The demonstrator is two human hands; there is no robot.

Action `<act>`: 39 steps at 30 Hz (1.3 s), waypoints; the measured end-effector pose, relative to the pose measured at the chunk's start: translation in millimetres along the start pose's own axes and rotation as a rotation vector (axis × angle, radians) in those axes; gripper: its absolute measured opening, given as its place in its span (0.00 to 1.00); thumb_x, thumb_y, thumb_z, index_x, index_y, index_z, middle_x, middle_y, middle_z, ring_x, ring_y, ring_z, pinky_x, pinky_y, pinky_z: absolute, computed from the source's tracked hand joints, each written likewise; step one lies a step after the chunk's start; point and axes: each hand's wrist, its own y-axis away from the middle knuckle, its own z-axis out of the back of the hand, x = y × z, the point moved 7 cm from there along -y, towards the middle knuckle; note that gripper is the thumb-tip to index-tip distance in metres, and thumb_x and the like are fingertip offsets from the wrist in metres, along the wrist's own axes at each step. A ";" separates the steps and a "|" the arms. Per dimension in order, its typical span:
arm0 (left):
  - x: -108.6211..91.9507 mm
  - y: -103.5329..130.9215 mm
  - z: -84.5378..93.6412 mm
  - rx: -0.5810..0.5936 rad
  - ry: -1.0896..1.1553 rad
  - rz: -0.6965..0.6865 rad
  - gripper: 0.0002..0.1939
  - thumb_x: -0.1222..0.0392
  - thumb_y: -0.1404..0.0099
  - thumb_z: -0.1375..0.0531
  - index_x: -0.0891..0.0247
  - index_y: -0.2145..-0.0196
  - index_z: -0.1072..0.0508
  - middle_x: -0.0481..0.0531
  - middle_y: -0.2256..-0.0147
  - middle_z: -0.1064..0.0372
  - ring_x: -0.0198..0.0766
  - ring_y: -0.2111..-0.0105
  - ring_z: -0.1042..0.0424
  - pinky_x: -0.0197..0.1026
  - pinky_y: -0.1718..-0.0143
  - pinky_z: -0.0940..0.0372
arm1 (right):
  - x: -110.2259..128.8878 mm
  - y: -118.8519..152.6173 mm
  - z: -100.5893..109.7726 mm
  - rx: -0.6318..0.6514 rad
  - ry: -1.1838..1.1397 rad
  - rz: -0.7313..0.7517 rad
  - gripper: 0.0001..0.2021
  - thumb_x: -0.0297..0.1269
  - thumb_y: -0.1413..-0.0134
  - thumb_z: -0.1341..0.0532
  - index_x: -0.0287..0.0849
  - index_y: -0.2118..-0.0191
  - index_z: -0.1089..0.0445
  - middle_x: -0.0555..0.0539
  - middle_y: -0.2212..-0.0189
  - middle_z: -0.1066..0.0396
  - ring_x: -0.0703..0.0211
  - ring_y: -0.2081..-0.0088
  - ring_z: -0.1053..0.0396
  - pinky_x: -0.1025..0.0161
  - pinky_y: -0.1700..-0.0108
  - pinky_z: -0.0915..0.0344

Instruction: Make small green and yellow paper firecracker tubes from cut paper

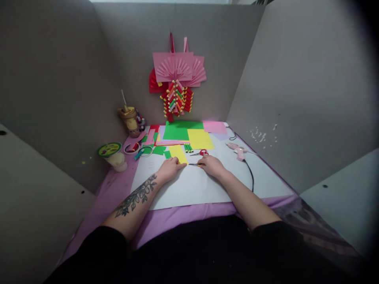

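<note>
My left hand (171,169) rests on the white sheet (183,189), its index finger stretched out to the right. Its fingers lie on the lower end of a yellow paper strip (177,152). My right hand (211,165) is closed round the handle of a dark-bladed tool (194,164), which looks like scissors or a cutter. The blade points left and its tip is close to my left fingertip. Just above the blade lie red-handled scissors (203,152). Several green rolls with yellow ends (188,148) are beside the yellow strip.
Green paper (177,131), a yellow sheet (201,139) and pink paper (214,127) lie at the back. A pink glue gun (239,152) with a black cord is on the right. Tape rolls (145,151), a lidded cup (118,161) and a pen holder (132,123) stand left. Paper decorations (176,73) hang behind.
</note>
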 end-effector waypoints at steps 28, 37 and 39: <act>10.7 11.5 -2.3 -0.148 0.116 -0.101 0.19 0.66 0.32 0.51 0.56 0.51 0.24 0.56 0.56 0.31 0.43 0.57 0.36 0.42 0.55 0.41 | 0.4 -5.4 3.1 -0.042 -0.012 -0.047 0.13 0.36 0.40 0.45 0.49 0.54 0.25 0.45 0.56 0.29 0.55 0.53 0.34 0.65 0.59 0.40; 8.6 11.1 -4.2 -0.140 0.100 -0.078 0.21 0.64 0.31 0.51 0.51 0.47 0.27 0.55 0.55 0.34 0.44 0.57 0.36 0.42 0.55 0.43 | 4.0 -4.4 -0.3 -0.027 -0.043 -0.016 0.13 0.35 0.41 0.44 0.49 0.55 0.24 0.46 0.56 0.29 0.56 0.53 0.33 0.65 0.58 0.41; 8.4 10.1 -5.1 -0.124 0.098 -0.062 0.20 0.63 0.31 0.51 0.51 0.46 0.28 0.55 0.55 0.34 0.44 0.57 0.36 0.42 0.55 0.43 | 6.2 -4.7 -0.7 -0.029 -0.043 -0.019 0.13 0.36 0.41 0.44 0.49 0.55 0.25 0.45 0.57 0.29 0.56 0.54 0.33 0.65 0.58 0.41</act>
